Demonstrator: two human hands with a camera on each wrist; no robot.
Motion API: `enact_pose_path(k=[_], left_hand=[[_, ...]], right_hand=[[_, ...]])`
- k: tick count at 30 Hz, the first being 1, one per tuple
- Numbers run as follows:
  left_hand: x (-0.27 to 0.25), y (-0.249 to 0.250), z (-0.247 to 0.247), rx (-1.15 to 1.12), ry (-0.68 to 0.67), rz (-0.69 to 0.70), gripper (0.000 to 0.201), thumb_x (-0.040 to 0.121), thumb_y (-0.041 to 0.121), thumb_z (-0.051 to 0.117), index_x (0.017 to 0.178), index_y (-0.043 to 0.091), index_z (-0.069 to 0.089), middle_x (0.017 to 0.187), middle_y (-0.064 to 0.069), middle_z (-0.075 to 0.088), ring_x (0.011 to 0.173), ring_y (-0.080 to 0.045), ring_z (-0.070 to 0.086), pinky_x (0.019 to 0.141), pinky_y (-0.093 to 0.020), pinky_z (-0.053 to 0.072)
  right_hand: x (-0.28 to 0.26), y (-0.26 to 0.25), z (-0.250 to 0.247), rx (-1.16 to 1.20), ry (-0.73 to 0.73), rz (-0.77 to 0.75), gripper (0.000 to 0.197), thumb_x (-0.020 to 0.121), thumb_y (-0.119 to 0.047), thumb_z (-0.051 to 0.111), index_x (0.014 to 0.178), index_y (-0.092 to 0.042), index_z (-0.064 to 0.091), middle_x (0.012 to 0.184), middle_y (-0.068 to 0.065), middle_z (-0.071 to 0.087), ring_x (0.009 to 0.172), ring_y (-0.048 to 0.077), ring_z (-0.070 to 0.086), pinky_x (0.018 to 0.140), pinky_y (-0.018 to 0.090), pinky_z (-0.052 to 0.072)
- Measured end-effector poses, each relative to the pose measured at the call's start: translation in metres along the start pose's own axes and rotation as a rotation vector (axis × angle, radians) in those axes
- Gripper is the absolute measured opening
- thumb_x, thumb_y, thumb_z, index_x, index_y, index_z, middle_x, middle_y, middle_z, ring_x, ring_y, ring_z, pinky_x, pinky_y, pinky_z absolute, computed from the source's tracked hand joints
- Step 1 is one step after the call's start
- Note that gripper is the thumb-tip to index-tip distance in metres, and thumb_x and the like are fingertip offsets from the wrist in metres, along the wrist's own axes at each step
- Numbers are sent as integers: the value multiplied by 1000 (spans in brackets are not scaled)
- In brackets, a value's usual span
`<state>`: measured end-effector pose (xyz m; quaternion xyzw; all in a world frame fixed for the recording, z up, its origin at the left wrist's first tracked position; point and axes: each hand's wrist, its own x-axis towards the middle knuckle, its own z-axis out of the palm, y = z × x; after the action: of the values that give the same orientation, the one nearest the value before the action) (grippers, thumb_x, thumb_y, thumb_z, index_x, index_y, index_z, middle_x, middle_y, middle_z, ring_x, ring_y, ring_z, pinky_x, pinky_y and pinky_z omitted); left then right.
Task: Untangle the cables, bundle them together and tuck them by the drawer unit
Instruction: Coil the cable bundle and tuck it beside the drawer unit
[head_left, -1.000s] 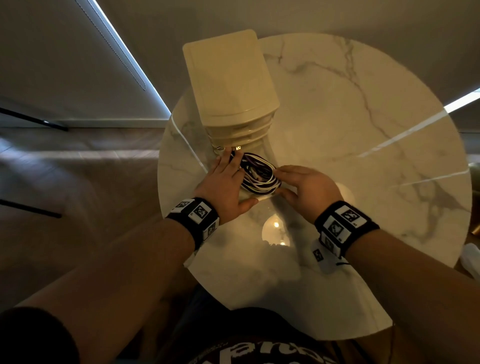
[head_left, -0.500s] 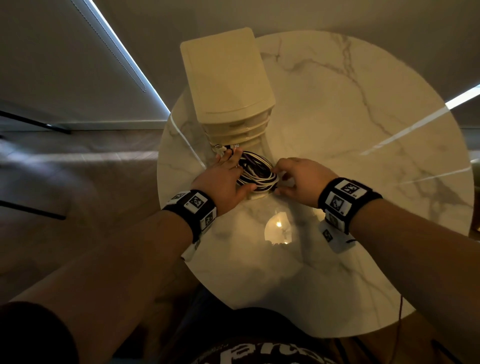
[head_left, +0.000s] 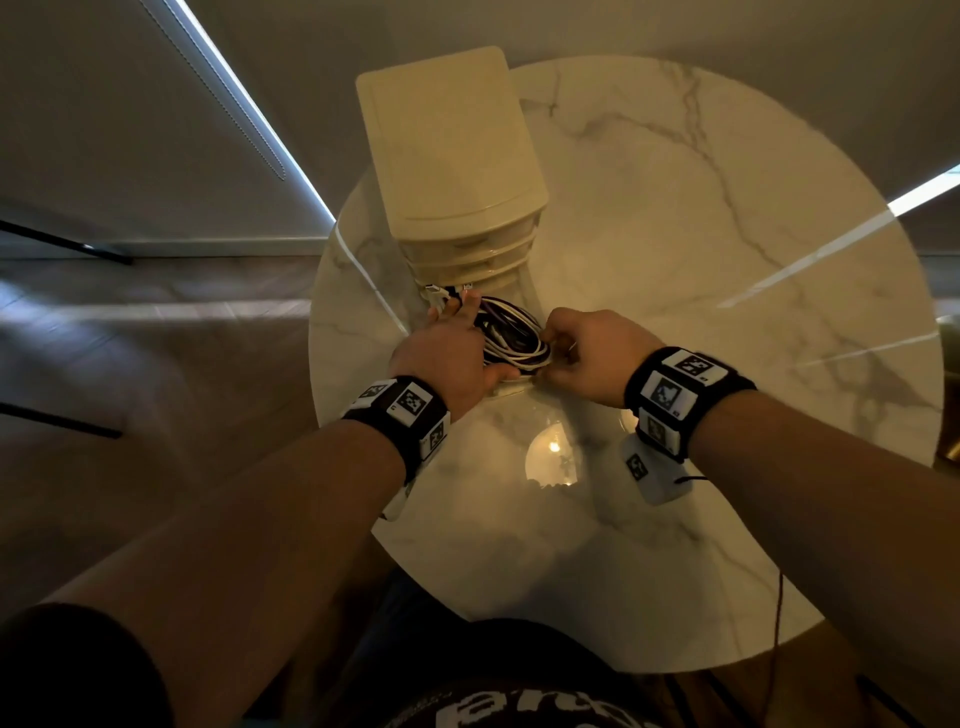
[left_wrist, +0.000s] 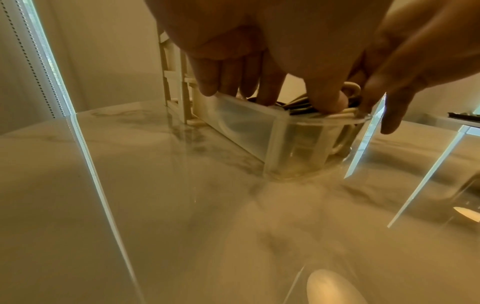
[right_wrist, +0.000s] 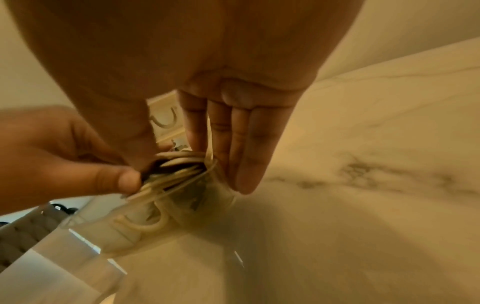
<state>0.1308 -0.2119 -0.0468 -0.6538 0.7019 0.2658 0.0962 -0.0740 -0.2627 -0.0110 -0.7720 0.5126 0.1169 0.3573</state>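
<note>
A coiled bundle of black and white cables (head_left: 511, 338) lies in a translucent drawer (left_wrist: 246, 131) pulled out from the bottom of the cream drawer unit (head_left: 452, 145). My left hand (head_left: 449, 356) lies over the bundle's left side, fingers (left_wrist: 270, 90) straight down into the drawer and thumb pressing the cables (left_wrist: 301, 107). My right hand (head_left: 576, 345) is at the bundle's right end. Its thumb (right_wrist: 135, 152) presses the cables (right_wrist: 176, 164), and its straight fingers (right_wrist: 244, 156) run down the drawer's outer wall (right_wrist: 213, 197). Several plug ends (head_left: 441, 293) stick out by the unit.
The unit stands at the back left of a round marble table (head_left: 701, 249), near its left edge. A lamp reflection (head_left: 553, 457) shines on the top in front of the drawer. The wooden floor (head_left: 156, 364) lies to the left.
My right hand has closed in on the bundle's right end, its fingers turned from flat to pointing down. The left hand stays over the cables.
</note>
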Motion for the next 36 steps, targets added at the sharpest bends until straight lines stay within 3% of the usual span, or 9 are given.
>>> enact_pose_path(k=[2, 7, 11, 16, 18, 21, 24, 30, 36], left_hand=[[0, 2, 3, -11, 14, -9, 78, 97, 66, 47, 151, 10, 48, 173, -5, 1, 158, -29, 11, 128, -45, 11], [-6, -4, 1, -51, 65, 36, 78, 90, 66, 56, 152, 19, 47, 173, -4, 5, 158, -23, 15, 127, -41, 13], [-17, -14, -5, -157, 118, 73, 67, 86, 56, 67, 145, 27, 55, 172, 1, 16, 154, -20, 25, 124, -38, 27], [-29, -27, -3, -229, 347, 63, 71, 84, 42, 71, 147, 15, 51, 161, -2, 38, 146, -24, 38, 116, -47, 40], [-31, -23, -3, -80, 328, 62, 79, 85, 42, 69, 154, 14, 41, 162, -8, 34, 149, -32, 29, 121, -48, 33], [-27, -22, 1, 114, 224, 92, 86, 88, 52, 61, 159, 15, 29, 169, -10, 19, 156, -35, 12, 126, -50, 18], [-23, -26, 6, 162, 175, 129, 83, 91, 52, 54, 160, 13, 29, 172, -11, 8, 158, -33, 6, 128, -47, 8], [-17, -24, -9, 152, 96, 147, 88, 83, 57, 57, 154, 11, 36, 172, -12, 11, 158, -30, 11, 128, -45, 8], [-28, -32, -14, -129, 230, 123, 75, 92, 35, 63, 157, 12, 37, 166, -8, 33, 153, -25, 27, 127, -41, 15]], right_hand=[[-1, 1, 0, 42, 11, 13, 41, 85, -54, 73, 112, -24, 63, 93, -2, 70, 87, 22, 66, 80, 37, 56], [4, -9, 12, 64, 101, 75, 37, 81, -49, 80, 98, -28, 55, 84, -2, 66, 83, 25, 63, 75, 39, 55], [8, -18, 14, 1, 142, 92, 34, 86, -42, 76, 107, -26, 55, 88, 0, 62, 87, 29, 63, 71, 36, 48], [5, -20, 27, -124, 147, 43, 31, 97, -43, 61, 126, -32, 60, 100, 0, 53, 96, 31, 62, 72, 31, 39], [0, -15, 35, -126, 185, 11, 31, 99, -41, 58, 127, -29, 64, 109, 3, 57, 102, 31, 62, 76, 33, 46], [-9, -12, 49, -211, 295, -88, 30, 97, -34, 63, 122, -20, 72, 138, 15, 56, 126, 39, 50, 97, 47, 52], [-9, -13, 55, -344, 281, -158, 32, 97, -29, 63, 124, -16, 73, 150, 16, 51, 134, 47, 44, 98, 57, 54], [-2, -25, 39, -534, 25, -73, 45, 107, -33, 40, 151, -29, 40, 171, 5, 16, 117, 38, 61, 82, 42, 53], [-2, -23, 38, -537, 0, -64, 45, 108, -35, 38, 153, -35, 35, 172, 1, 12, 114, 36, 64, 84, 43, 55]])
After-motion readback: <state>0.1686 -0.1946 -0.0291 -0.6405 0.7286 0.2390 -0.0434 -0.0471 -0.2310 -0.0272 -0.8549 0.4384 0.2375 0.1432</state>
